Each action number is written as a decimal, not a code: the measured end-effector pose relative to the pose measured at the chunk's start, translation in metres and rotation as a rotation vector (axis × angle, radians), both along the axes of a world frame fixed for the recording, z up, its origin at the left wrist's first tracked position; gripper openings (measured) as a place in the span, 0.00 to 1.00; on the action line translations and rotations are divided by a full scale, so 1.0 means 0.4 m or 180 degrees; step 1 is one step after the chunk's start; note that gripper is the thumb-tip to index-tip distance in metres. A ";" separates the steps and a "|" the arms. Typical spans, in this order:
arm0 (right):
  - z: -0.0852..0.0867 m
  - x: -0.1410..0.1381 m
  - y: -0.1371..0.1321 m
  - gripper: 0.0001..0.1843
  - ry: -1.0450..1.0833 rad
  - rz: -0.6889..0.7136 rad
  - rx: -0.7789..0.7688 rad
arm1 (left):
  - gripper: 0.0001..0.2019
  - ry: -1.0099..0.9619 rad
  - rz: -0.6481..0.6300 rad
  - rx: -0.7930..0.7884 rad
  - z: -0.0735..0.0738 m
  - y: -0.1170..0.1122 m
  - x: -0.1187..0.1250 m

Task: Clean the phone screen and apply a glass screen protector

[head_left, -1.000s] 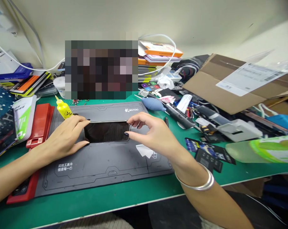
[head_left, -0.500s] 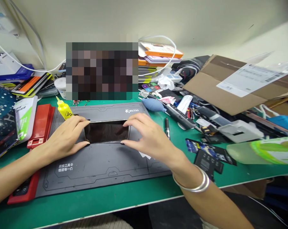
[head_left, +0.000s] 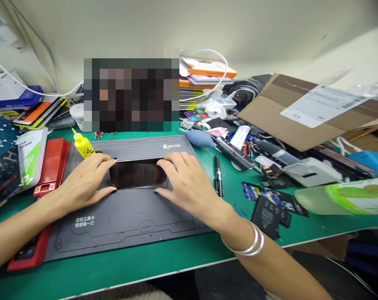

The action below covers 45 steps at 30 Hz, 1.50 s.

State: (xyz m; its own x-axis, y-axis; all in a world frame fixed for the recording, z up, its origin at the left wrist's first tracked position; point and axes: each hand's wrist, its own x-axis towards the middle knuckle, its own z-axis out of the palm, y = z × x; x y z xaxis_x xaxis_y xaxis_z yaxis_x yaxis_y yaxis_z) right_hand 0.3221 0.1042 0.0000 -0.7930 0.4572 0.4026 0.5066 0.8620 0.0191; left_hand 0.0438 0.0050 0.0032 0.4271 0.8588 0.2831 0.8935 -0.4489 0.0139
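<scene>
Left hand (head_left: 89, 178), right hand (head_left: 189, 179) grasping phone (head_left: 135, 175) at either end — probably light, stiff, slick, crackable — safest hold: long edges, between thumbs and fingers.

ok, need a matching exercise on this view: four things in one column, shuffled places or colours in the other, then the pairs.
Things
1. phone
2. nozzle bottle
3. pen
4. bracelet

Places or colours
A. around the right forearm
B. yellow
C. on the green tabletop, right of the mat
D. between the left hand and the right hand

Pairs: 1-D, 2-B, 3-C, 4-A
</scene>
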 end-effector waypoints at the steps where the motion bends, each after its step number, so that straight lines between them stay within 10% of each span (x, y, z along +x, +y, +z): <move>1: -0.001 -0.001 0.000 0.22 0.0008 0.0001 -0.0010 | 0.23 -0.0005 0.0000 -0.0008 0.000 0.000 0.000; 45: 0.015 -0.008 0.004 0.17 -0.0482 0.0237 0.0240 | 0.26 -0.0194 -0.0020 -0.0395 -0.002 0.021 -0.032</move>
State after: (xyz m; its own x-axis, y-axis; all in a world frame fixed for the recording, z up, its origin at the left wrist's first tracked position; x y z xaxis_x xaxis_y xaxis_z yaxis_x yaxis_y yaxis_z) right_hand 0.3187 0.1056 0.0060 -0.8776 0.3681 0.3070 0.4280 0.8901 0.1564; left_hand 0.0310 0.0135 0.0024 0.4178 0.8862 0.2005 0.8864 -0.4459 0.1239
